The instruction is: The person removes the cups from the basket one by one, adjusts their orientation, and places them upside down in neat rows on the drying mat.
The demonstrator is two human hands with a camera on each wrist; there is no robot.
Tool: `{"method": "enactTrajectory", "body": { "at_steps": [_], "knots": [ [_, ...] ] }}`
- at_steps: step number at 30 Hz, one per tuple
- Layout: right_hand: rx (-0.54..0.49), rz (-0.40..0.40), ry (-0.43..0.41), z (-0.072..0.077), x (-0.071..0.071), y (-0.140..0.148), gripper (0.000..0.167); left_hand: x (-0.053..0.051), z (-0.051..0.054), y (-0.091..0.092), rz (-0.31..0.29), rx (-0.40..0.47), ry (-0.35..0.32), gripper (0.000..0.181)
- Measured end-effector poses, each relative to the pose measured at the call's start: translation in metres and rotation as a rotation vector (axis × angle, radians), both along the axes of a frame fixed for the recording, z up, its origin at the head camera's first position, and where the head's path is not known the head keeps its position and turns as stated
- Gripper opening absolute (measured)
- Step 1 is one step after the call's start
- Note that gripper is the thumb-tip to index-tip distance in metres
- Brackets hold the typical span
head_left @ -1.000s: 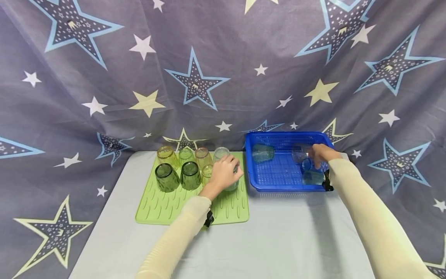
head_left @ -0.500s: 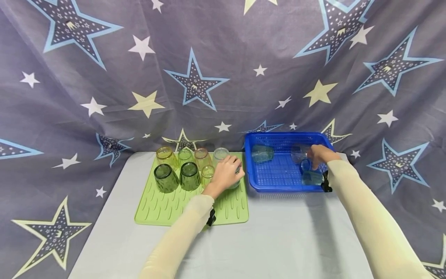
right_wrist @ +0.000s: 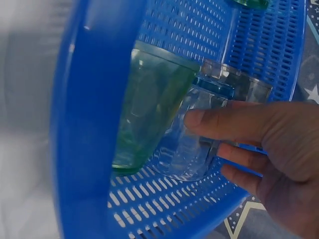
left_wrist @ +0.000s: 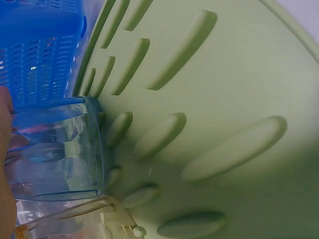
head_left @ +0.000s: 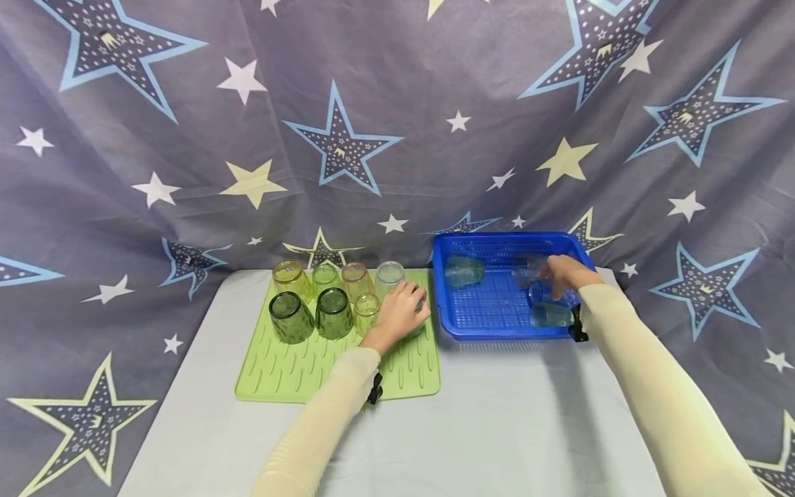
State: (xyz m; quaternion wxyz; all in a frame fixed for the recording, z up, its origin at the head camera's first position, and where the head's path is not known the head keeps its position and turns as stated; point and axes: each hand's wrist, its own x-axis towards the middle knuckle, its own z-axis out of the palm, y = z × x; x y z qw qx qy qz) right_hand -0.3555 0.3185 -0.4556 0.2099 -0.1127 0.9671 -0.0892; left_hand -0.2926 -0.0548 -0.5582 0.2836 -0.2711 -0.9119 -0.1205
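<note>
Centre of the head view, the left hand (head_left: 397, 316) curls its fingers round an upturned blue-tinted glass (left_wrist: 55, 149), probably to steady it mouth-down on the green mat (head_left: 282, 379), whose ridges likely let air under. At right, the right hand (head_left: 568, 271) is half closed inside the blue basket (head_left: 497, 335); whether it grips the blue-rimmed glass (right_wrist: 187, 154) I cannot tell. Only the left wrist view shows the blue-tinted glass's rim against the mat; only the right wrist view shows the thumb (right_wrist: 214, 123) across the blue-rimmed glass.
</note>
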Motion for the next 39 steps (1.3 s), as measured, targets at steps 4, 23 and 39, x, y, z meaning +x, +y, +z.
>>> {"method": "enactTrajectory", "body": {
  "at_steps": [4, 23, 39],
  "knots": [
    [-0.015, -0.001, 0.021, -0.0011, -0.0001, -0.0030, 0.055, -0.0010, -0.0009, -0.0016, 0.015, -0.003, 0.003, 0.009],
    [0.004, 0.021, 0.014, -0.0095, 0.0020, 0.0001, 0.062, 0.0009, -0.0020, -0.0017, 0.044, -0.023, -0.051, 0.012],
    [0.113, 0.020, 0.037, -0.0082, 0.0014, -0.0045, 0.061, 0.0023, -0.0027, -0.0009, 0.054, -0.039, -0.064, 0.012]
  ]
}}
